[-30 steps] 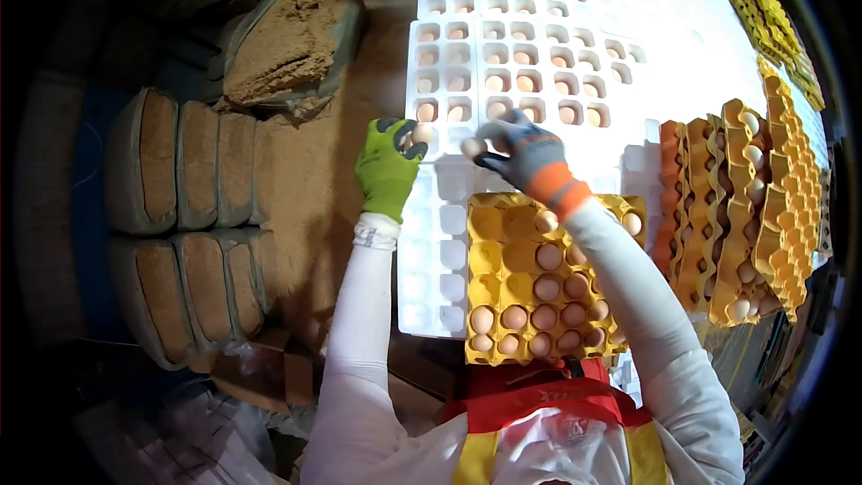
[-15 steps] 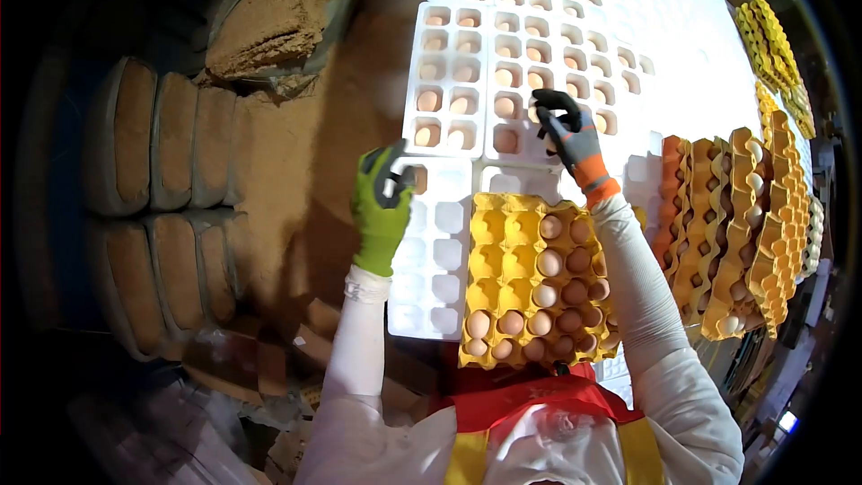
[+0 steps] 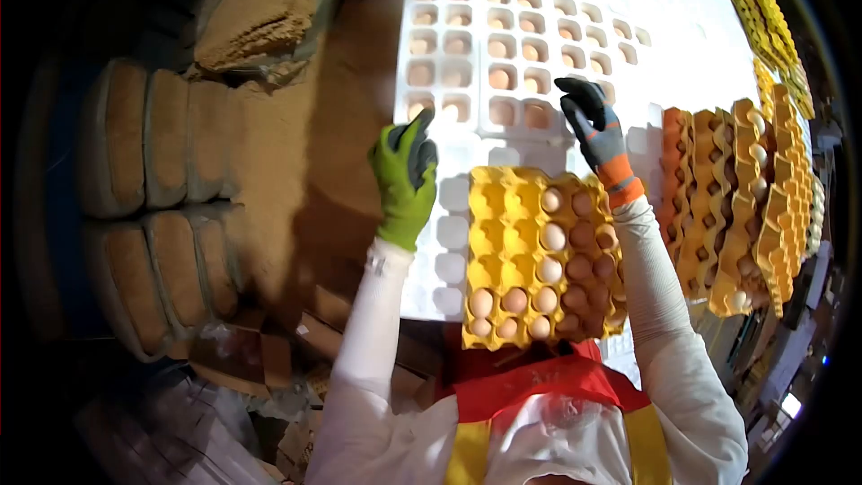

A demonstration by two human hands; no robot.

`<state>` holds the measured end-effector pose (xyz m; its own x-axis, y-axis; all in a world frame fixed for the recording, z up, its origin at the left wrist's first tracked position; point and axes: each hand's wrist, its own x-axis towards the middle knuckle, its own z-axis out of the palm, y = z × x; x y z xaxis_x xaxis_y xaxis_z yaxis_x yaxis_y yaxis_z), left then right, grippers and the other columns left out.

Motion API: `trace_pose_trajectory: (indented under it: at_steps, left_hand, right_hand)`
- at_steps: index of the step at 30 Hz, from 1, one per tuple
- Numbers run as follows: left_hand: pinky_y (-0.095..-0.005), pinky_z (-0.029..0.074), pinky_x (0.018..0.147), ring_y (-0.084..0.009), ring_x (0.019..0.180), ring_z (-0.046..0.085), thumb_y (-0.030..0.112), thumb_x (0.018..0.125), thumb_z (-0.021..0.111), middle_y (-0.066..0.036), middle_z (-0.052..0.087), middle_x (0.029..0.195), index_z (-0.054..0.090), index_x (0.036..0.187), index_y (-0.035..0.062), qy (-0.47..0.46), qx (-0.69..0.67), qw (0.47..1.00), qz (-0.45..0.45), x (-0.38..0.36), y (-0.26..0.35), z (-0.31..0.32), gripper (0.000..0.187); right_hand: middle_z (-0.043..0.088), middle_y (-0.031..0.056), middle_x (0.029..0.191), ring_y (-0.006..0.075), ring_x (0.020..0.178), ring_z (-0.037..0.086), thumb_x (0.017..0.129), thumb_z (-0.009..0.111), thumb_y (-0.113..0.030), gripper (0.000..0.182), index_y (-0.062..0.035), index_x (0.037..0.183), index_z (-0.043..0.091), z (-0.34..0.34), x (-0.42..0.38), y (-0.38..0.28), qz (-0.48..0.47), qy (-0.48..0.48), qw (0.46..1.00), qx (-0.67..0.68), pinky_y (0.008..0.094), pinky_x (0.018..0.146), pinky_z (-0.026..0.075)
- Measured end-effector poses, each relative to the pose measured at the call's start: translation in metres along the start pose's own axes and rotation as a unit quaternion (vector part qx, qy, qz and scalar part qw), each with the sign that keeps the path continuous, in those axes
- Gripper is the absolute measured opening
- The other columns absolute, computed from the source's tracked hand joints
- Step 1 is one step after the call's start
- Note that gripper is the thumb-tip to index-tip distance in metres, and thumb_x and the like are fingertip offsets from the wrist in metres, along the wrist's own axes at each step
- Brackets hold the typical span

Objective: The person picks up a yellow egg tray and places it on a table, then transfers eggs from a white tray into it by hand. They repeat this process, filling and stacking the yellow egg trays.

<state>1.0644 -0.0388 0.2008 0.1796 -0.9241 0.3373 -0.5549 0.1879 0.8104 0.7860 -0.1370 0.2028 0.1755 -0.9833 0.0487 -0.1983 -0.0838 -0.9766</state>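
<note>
My left hand [image 3: 404, 178], in a green and dark grey glove, is over the near-left white foam tray [image 3: 447, 267]. Its fingers are stretched out and I see nothing in them. My right hand [image 3: 593, 130], gloved in grey and black with an orange cuff, hovers right of a foam tray [image 3: 485, 126] that holds brown eggs [image 3: 537, 114] in its square cells. Its fingers are curved and apart, with nothing visible between them. Between my forearms sits a yellow egg carton tray [image 3: 486, 235]. Eggs [image 3: 553, 237] fill its right side and front rows; several cups at left are bare.
Stacked orange and yellow egg trays [image 3: 718, 207] with eggs stand at right, with more yellow trays [image 3: 763, 22] behind. Filled bags [image 3: 126, 144] and an open sack [image 3: 265, 13] of brown loose material are on the left. A cardboard box [image 3: 238, 359] lies below them.
My right hand has moved right, away from the foam cell where an egg now shows. My left hand has shifted right and its fingers have straightened. The whole view has shifted slightly.
</note>
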Motion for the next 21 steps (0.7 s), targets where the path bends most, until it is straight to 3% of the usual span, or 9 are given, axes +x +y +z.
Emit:
trace_pose_trajectory:
  at_steps: [3, 5, 8, 12, 13, 15, 19, 20, 21]
  left_hand:
    - [-0.0440, 0.035, 0.101, -0.0299, 0.108, 0.053, 0.002, 0.082, 0.061, -0.007, 0.059, 0.113, 0.064, 0.136, 0.0200, -0.175, 0.186, 0.957, 0.138, 0.009, -0.006, 0.025, 0.057]
    - [-0.0413, 0.037, 0.104, -0.0283, 0.114, 0.054, -0.001, 0.084, 0.057, -0.008, 0.060, 0.126, 0.062, 0.138, 0.0187, -0.129, 0.147, 0.967, 0.161, 0.004, -0.015, 0.029, 0.057]
    - [-0.0391, 0.043, 0.103, -0.0273, 0.122, 0.053, -0.002, 0.090, 0.059, -0.011, 0.057, 0.130, 0.062, 0.135, 0.0095, -0.037, -0.065, 0.997, 0.002, -0.011, -0.013, 0.005, 0.046]
    - [-0.0342, 0.050, 0.093, -0.0238, 0.111, 0.061, -0.003, 0.091, 0.064, -0.010, 0.067, 0.120, 0.063, 0.129, 0.0028, -0.106, -0.147, 0.974, -0.139, -0.080, 0.022, -0.047, 0.037]
    - [-0.0275, 0.048, 0.095, -0.0150, 0.112, 0.058, -0.005, 0.089, 0.065, -0.007, 0.064, 0.126, 0.059, 0.132, 0.0011, -0.113, -0.128, 0.974, -0.152, -0.108, 0.033, -0.051, 0.044]
    - [-0.0384, 0.048, 0.101, -0.0294, 0.121, 0.058, 0.002, 0.086, 0.072, -0.014, 0.062, 0.130, 0.058, 0.133, 0.0019, -0.168, 0.125, 0.978, -0.002, -0.133, 0.064, -0.066, 0.049]
    - [-0.0474, 0.034, 0.114, -0.0395, 0.136, 0.045, 0.026, 0.091, 0.070, -0.023, 0.050, 0.146, 0.043, 0.149, 0.0024, -0.019, 0.348, 0.930, -0.118, -0.186, 0.017, -0.066, 0.068]
    - [-0.0471, 0.035, 0.114, -0.0420, 0.139, 0.042, 0.027, 0.092, 0.069, -0.027, 0.046, 0.150, 0.035, 0.153, -0.0008, -0.025, 0.231, 0.944, -0.232, -0.201, -0.011, -0.065, 0.075]
    - [-0.0467, 0.036, 0.114, -0.0422, 0.139, 0.043, 0.027, 0.093, 0.068, -0.027, 0.046, 0.150, 0.034, 0.153, -0.0007, -0.043, 0.218, 0.945, -0.242, -0.200, -0.005, -0.057, 0.074]
  right_hand:
    - [0.067, 0.0047, 0.112, 0.0095, 0.101, 0.062, 0.099, 0.061, -0.004, 0.023, -0.0018, 0.120, 0.067, -0.027, -0.040, -0.032, -0.033, 0.014, 0.997, -0.075, 0.0265, 0.089, 0.049]
    - [0.067, 0.0064, 0.111, 0.0107, 0.099, 0.063, 0.098, 0.061, -0.003, 0.023, -0.0019, 0.121, 0.067, -0.042, -0.078, -0.058, -0.007, 0.024, 0.994, -0.103, 0.0269, 0.088, 0.050]
    - [0.066, 0.0102, 0.110, 0.0193, 0.097, 0.066, 0.092, 0.065, 0.002, 0.025, -0.0019, 0.117, 0.069, -0.073, -0.138, -0.065, -0.015, 0.025, 0.978, -0.207, 0.0290, 0.085, 0.052]
    - [0.064, 0.0132, 0.105, 0.0295, 0.093, 0.066, 0.086, 0.068, 0.004, 0.027, -0.0020, 0.112, 0.069, -0.077, -0.207, -0.077, 0.006, -0.002, 0.973, -0.232, 0.0358, 0.081, 0.053]
    - [0.064, 0.0134, 0.104, 0.0302, 0.092, 0.065, 0.084, 0.069, 0.004, 0.028, -0.0025, 0.112, 0.069, -0.076, -0.221, -0.078, -0.002, -0.003, 0.972, -0.235, 0.0369, 0.081, 0.053]
    - [0.065, 0.0131, 0.100, 0.0326, 0.095, 0.063, 0.079, 0.072, 0.001, 0.029, -0.0046, 0.108, 0.070, -0.070, -0.239, -0.083, 0.019, -0.018, 0.964, -0.264, 0.0395, 0.083, 0.052]
    - [0.065, 0.0092, 0.097, 0.0323, 0.092, 0.061, 0.079, 0.077, -0.011, 0.031, -0.0113, 0.109, 0.070, -0.052, -0.249, -0.078, -0.068, -0.016, 0.945, -0.318, 0.0424, 0.082, 0.050]
    - [0.064, 0.0093, 0.097, 0.0322, 0.091, 0.061, 0.079, 0.077, -0.015, 0.032, -0.0120, 0.111, 0.069, -0.046, -0.244, -0.078, -0.085, -0.028, 0.936, -0.340, 0.0422, 0.083, 0.049]
    - [0.063, 0.0094, 0.098, 0.0320, 0.091, 0.060, 0.080, 0.077, -0.018, 0.033, -0.0127, 0.112, 0.069, -0.040, -0.239, -0.077, -0.100, -0.041, 0.926, -0.363, 0.0420, 0.083, 0.049]
